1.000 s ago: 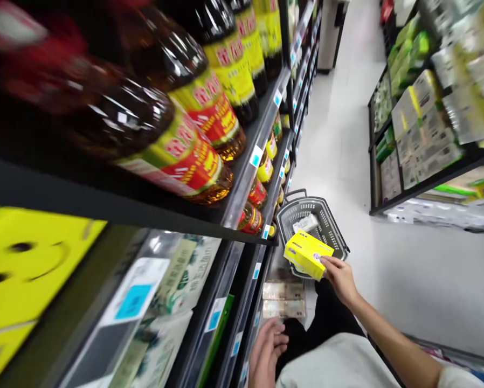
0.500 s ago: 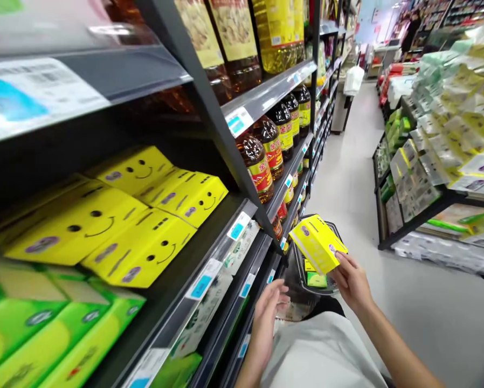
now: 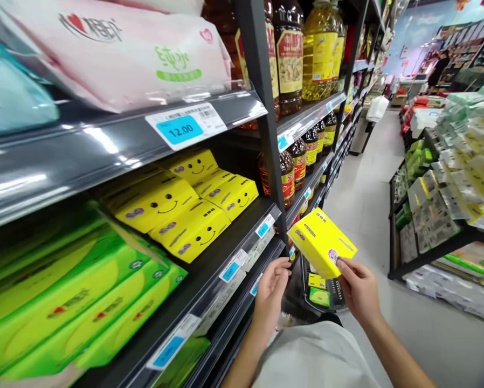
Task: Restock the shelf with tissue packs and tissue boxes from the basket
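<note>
My right hand [image 3: 357, 288] pinches a yellow tissue pack [image 3: 322, 241] by its lower right corner, thumb on top. The pack is tilted, with a purple oval logo facing up. My left hand [image 3: 272, 288] hangs left of the pack, apart from it, its fingers loosely bent with nothing seen in them. Below the pack, a black basket [image 3: 339, 288] is on the floor, partly hidden by it. A small yellow pack [image 3: 317, 280] and a green pack [image 3: 319, 296] lie inside. More yellow smiley packs [image 3: 191, 229] lie on the shelf to my left.
Green tissue packs [image 3: 104, 307] fill the near shelf, and a pink wipes pack [image 3: 132, 54] sits above. Oil bottles [image 3: 301, 161] stand beyond the black upright [image 3: 264, 81]. A stacked display [image 3: 448, 199] borders the aisle floor [image 3: 351, 199] on the right. A person stands far off.
My right hand has turned the yellow tissue pack and brought it nearer the middle. My left hand's fingers have curled slightly. The view has shifted, showing more of the upper shelf.
</note>
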{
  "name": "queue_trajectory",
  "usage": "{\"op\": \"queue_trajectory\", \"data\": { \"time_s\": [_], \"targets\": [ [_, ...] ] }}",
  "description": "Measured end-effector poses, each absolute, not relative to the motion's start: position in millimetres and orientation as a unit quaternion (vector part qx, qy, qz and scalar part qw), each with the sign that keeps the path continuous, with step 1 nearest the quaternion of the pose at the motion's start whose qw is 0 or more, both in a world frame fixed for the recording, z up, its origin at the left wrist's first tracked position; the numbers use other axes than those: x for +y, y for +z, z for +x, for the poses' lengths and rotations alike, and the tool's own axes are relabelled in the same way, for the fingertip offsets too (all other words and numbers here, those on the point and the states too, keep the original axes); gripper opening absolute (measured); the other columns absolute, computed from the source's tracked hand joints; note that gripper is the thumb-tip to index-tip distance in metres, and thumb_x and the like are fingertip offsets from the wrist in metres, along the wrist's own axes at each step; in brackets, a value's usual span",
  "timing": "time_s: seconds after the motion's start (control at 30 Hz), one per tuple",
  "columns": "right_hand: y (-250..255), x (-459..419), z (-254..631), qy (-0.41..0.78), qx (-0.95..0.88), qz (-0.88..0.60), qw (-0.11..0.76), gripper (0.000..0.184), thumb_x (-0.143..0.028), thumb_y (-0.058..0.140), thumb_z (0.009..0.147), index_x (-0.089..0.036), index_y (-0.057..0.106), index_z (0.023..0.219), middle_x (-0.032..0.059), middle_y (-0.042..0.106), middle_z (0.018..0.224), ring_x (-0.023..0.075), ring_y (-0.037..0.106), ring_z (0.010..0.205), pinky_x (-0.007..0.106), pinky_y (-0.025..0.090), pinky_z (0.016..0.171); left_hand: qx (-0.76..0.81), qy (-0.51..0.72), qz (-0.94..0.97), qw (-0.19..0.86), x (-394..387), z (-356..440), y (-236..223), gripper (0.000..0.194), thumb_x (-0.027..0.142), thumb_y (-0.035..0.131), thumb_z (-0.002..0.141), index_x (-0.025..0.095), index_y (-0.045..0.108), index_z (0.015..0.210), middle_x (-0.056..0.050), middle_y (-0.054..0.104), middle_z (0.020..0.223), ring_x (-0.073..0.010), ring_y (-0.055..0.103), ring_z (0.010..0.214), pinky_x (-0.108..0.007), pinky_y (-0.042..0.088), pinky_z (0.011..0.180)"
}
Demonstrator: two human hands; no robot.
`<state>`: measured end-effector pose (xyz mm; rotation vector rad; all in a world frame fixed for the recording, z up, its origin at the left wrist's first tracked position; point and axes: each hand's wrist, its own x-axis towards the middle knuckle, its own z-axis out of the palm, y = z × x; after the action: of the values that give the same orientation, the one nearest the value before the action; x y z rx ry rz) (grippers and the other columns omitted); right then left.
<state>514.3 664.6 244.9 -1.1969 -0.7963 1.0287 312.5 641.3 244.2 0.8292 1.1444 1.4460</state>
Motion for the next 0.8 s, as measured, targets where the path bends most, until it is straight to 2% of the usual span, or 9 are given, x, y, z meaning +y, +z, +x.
{"op": "queue_trajectory", "data": {
  "time_s": [0.07,0.13,0.23,0.3,0.43,0.57,0.67,0.73,0.8],
  "targets": [
    [247,663,507,0.301,-0.478,-0.521,0.64,0.022,-0.04,0.091,0.072,-0.021,0.082,0.078,-0.0021,0.058,0.049,0.0101,0.045,0.042,0.025,0.038,0.039,0.461,0.605,0.352,0.546,642,311,252,0.066,0.067,0.079,0.079,0.021,0.07,0.124,-0.014,0.069,0.121,-0.0263,0.067,0.104,-0.037,0.057,0.09],
    [250,664,497,0.155,-0.612,-0.458,0.626,0.005,-0.026,0.082,0.083,-0.027,0.083,0.087,-0.0017,0.067,0.058,0.0124,0.055,0.046,0.027,0.047,0.046,0.41,0.596,0.344,0.599,643,314,261,0.078,0.065,0.081,0.078,0.025,0.059,0.142,-0.016,0.063,0.137,-0.0302,0.066,0.116,-0.041,0.059,0.092],
    [254,670,481,-0.006,-0.758,-0.304,0.577,0.024,-0.011,0.072,0.089,-0.03,0.08,0.103,-0.0002,0.079,0.078,0.0144,0.069,0.06,0.03,0.056,0.064,0.337,0.614,0.325,0.635,643,322,277,0.092,0.06,0.085,0.077,0.03,0.045,0.155,-0.015,0.057,0.149,-0.0326,0.06,0.133,-0.043,0.054,0.106],
    [255,675,470,-0.064,-0.798,-0.237,0.55,0.024,-0.008,0.069,0.09,-0.026,0.078,0.104,0.0006,0.078,0.078,0.0137,0.069,0.062,0.033,0.055,0.075,0.326,0.638,0.305,0.628,643,326,287,0.095,0.058,0.088,0.074,0.032,0.045,0.155,-0.012,0.058,0.149,-0.0325,0.056,0.139,-0.043,0.049,0.114],
    [260,680,454,-0.074,-0.839,-0.202,0.5,0.019,-0.005,0.063,0.092,-0.022,0.072,0.089,-0.0043,0.069,0.064,0.0098,0.058,0.052,0.035,0.053,0.085,0.333,0.666,0.26,0.615,642,325,300,0.095,0.058,0.092,0.068,0.031,0.051,0.15,-0.011,0.065,0.143,-0.0349,0.057,0.138,-0.045,0.052,0.112],
    [269,683,453,-0.062,-0.862,-0.149,0.481,0.023,-0.004,0.06,0.093,-0.022,0.073,0.1,-0.0084,0.057,0.057,0.0093,0.047,0.048,0.048,0.048,0.111,0.353,0.671,0.247,0.603,647,310,308,0.094,0.057,0.09,0.068,0.028,0.052,0.149,-0.013,0.072,0.131,-0.0421,0.064,0.127,-0.053,0.058,0.099],
    [268,688,460,-0.049,-0.867,-0.112,0.483,0.029,-0.003,0.065,0.089,-0.019,0.073,0.112,-0.009,0.052,0.057,0.0099,0.045,0.049,0.052,0.048,0.115,0.414,0.674,0.311,0.527,664,281,324,0.094,0.054,0.089,0.07,0.026,0.05,0.151,-0.014,0.07,0.133,-0.0444,0.066,0.123,-0.055,0.059,0.095],
    [260,691,468,-0.034,-0.87,-0.098,0.482,0.03,-0.002,0.067,0.087,-0.017,0.072,0.113,-0.0078,0.053,0.059,0.0104,0.046,0.05,0.053,0.049,0.114,0.479,0.64,0.39,0.457,683,255,340,0.1,0.054,0.086,0.073,0.025,0.041,0.157,-0.016,0.066,0.139,-0.0435,0.066,0.121,-0.057,0.059,0.095],
    [249,693,477,-0.019,-0.876,-0.102,0.471,0.029,-0.002,0.067,0.088,-0.017,0.072,0.113,-0.007,0.054,0.06,0.011,0.047,0.051,0.055,0.049,0.115,0.567,0.579,0.479,0.338,705,228,358,0.1,0.054,0.08,0.081,0.022,0.032,0.162,-0.019,0.062,0.144,-0.0404,0.064,0.124,-0.057,0.056,0.1]
  ]
}}
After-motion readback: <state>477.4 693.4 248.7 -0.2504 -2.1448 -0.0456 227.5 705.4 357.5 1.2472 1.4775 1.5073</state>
